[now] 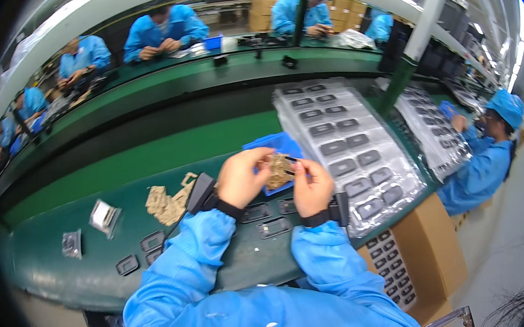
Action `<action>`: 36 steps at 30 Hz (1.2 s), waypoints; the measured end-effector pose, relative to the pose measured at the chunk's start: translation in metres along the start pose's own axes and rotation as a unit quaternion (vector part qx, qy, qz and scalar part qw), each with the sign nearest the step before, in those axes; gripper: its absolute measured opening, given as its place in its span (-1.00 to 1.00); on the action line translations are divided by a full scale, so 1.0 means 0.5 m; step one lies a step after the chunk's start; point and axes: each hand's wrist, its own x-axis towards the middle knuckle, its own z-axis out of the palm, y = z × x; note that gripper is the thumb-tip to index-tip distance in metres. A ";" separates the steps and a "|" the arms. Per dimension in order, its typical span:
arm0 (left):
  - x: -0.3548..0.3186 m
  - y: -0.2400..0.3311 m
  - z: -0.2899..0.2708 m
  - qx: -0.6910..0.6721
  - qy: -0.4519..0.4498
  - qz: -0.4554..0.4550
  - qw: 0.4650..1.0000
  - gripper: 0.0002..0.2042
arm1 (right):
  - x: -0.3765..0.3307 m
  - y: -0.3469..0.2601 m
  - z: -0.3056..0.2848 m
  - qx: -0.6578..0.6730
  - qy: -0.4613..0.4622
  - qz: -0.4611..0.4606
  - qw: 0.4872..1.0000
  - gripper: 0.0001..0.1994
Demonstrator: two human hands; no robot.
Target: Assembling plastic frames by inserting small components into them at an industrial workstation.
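Note:
Over a blue tray [288, 141] holding a heap of tan pieces [280, 173], both my hands are close together. My left hand [242, 177] is on the tray's left side, fingers curled and pinched; what they hold, if anything, is hidden. My right hand [313, 187] pinches a small thin dark piece [290, 159] in front of the heap; its exact kind is unclear. Just below my hands, several dark rectangular casings [274, 227] lie on the green bench. Both wrists carry dark bands with a block attached.
Left of my hands lie crumpled tan sheets [168, 203], a bagged white item [103, 218], a small clear bag [71, 243] and more casings [128, 264]. Plastic-covered rows of casings [349, 149] spread to the right, above a cardboard box [431, 245]. Co-workers in blue sit opposite and at right.

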 end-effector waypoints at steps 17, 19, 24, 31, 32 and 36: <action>-0.134 0.076 -0.237 -0.073 -0.160 -0.042 0.984 -0.85 | -0.089 -0.077 0.002 0.324 -0.407 0.101 0.848 -0.69; -0.161 0.070 -0.241 -0.062 -0.165 -0.043 0.983 -0.84 | -0.106 -0.093 -0.002 0.313 -0.404 0.105 0.853 -0.70; -0.207 0.052 -0.240 -0.123 -0.175 -0.101 0.972 -0.62 | -0.148 -0.104 -0.021 0.226 -0.368 0.104 0.896 -0.74; -0.197 -0.047 -0.237 0.247 -0.175 0.034 0.952 -0.51 | -0.168 -0.098 -0.028 0.033 -0.322 0.011 0.946 -0.61; -0.199 -0.055 -0.234 0.239 -0.213 0.024 0.947 -0.55 | -0.168 -0.099 -0.029 -0.005 -0.331 -0.023 0.944 -0.58; -0.215 -0.073 -0.216 0.194 -0.180 -0.060 0.963 -0.66 | -0.175 -0.108 -0.028 -0.010 -0.311 -0.046 0.949 -0.58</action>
